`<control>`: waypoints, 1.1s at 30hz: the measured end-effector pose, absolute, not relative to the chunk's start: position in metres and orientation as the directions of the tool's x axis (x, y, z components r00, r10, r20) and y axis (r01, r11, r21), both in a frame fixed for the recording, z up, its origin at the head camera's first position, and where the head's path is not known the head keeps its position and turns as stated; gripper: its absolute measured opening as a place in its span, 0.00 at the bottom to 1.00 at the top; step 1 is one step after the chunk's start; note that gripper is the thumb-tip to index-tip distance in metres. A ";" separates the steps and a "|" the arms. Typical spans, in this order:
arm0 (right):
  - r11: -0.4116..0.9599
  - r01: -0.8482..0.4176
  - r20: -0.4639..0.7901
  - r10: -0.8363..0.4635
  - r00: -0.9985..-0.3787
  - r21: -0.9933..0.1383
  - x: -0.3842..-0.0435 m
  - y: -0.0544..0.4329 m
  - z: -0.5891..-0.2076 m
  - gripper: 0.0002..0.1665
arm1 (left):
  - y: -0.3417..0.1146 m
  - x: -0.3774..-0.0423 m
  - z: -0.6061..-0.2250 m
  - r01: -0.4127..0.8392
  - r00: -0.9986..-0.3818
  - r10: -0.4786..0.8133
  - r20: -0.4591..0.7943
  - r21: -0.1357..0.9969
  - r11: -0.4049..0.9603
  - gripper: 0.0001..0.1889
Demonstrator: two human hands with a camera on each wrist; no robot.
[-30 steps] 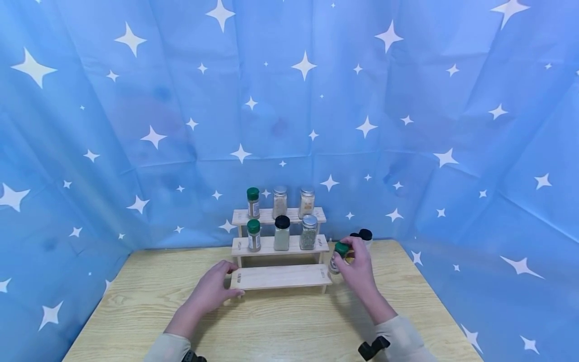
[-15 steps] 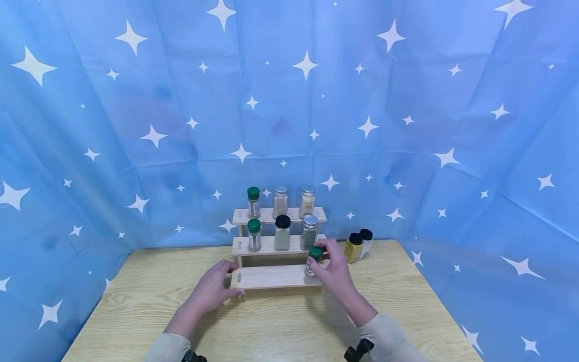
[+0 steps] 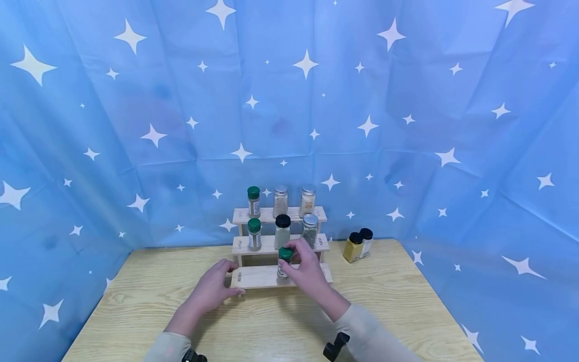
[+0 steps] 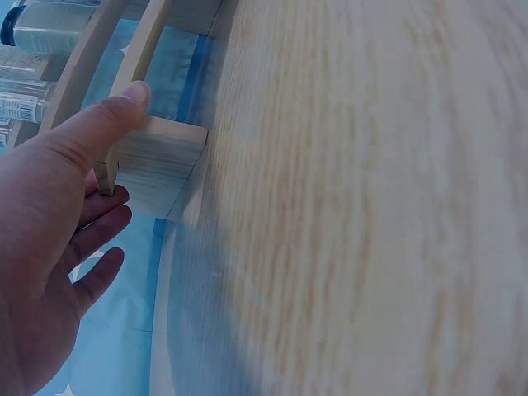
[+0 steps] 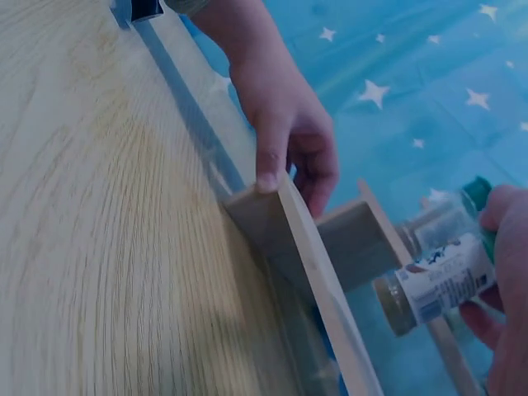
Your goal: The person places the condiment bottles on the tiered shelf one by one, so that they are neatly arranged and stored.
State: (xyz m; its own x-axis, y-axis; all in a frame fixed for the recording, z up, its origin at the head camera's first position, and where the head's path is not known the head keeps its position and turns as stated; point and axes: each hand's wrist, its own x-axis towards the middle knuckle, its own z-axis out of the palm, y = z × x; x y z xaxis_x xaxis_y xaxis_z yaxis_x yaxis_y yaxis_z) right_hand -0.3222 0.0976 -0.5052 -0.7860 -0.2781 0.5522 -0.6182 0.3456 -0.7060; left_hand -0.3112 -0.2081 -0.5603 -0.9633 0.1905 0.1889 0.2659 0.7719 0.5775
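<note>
A three-tier wooden spice rack stands on the table. My left hand grips the left end of its lowest shelf; in the left wrist view the thumb lies along one side of the board and the fingers curl around the other. Over the middle of that shelf, my right hand pinches a green-capped spice jar near its cap. In the right wrist view this spice jar shows a white label and a clear base, held close to the shelf board. The right fingertips are partly hidden behind the jar.
The middle tier bears a green-capped jar, a black-capped jar and a silver-capped jar. Three more jars line the top tier. Right of the rack stand a yellow jar and a white jar, both black-capped. A starry blue curtain hangs behind.
My right hand has carried the green-capped spice jar leftward, from beside the yellow jar to over the middle of the lowest shelf. My left hand has stayed on the rack.
</note>
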 end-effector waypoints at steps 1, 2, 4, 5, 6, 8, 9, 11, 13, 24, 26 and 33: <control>0.346 -0.611 0.542 -0.281 -0.792 -0.712 -0.323 0.094 -0.505 0.22 | -0.208 -0.311 -0.560 0.266 -0.963 0.191 0.188 0.577 0.772 0.38; 0.341 -0.603 0.532 -0.284 -0.798 -0.721 -0.323 0.091 -0.505 0.22 | -0.208 -0.311 -0.560 0.266 -0.963 0.191 0.188 0.577 0.772 0.38; 0.335 -0.599 0.524 -0.294 -0.800 -0.727 -0.324 0.084 -0.505 0.22 | -0.207 -0.312 -0.560 0.267 -0.963 0.190 0.190 0.579 0.770 0.38; 0.334 -0.599 0.521 -0.298 -0.799 -0.728 -0.324 0.081 -0.505 0.22 | -0.207 -0.312 -0.560 0.267 -0.963 0.190 0.191 0.580 0.769 0.38; 0.332 -0.602 0.522 -0.304 -0.797 -0.726 -0.325 0.078 -0.506 0.22 | -0.207 -0.312 -0.559 0.267 -0.963 0.190 0.192 0.582 0.768 0.38; 0.329 -0.608 0.523 -0.314 -0.792 -0.723 -0.326 0.072 -0.506 0.21 | -0.207 -0.312 -0.559 0.266 -0.963 0.188 0.192 0.584 0.767 0.37; 0.327 -0.611 0.524 -0.319 -0.790 -0.721 -0.326 0.069 -0.507 0.21 | -0.207 -0.312 -0.559 0.266 -0.963 0.189 0.191 0.584 0.767 0.37; 0.316 -0.619 0.529 -0.329 -0.782 -0.719 -0.327 0.063 -0.507 0.20 | -0.207 -0.311 -0.559 0.265 -0.964 0.189 0.189 0.583 0.768 0.37; 0.306 -0.625 0.531 -0.338 -0.777 -0.719 -0.327 0.058 -0.508 0.20 | -0.207 -0.311 -0.559 0.265 -0.964 0.191 0.186 0.582 0.769 0.37; 0.287 -0.631 0.524 -0.370 -0.767 -0.721 -0.327 0.037 -0.509 0.20 | -0.208 -0.311 -0.559 0.283 -0.958 0.206 0.197 0.567 0.773 0.37; 0.285 -0.630 0.521 -0.375 -0.767 -0.723 -0.328 0.035 -0.510 0.20 | -0.208 -0.312 -0.559 0.285 -0.958 0.209 0.198 0.565 0.774 0.37; 0.294 -0.652 0.533 -0.394 -0.749 -0.699 -0.329 0.029 -0.515 0.21 | -0.208 -0.311 -0.559 0.272 -0.962 0.198 0.189 0.578 0.770 0.37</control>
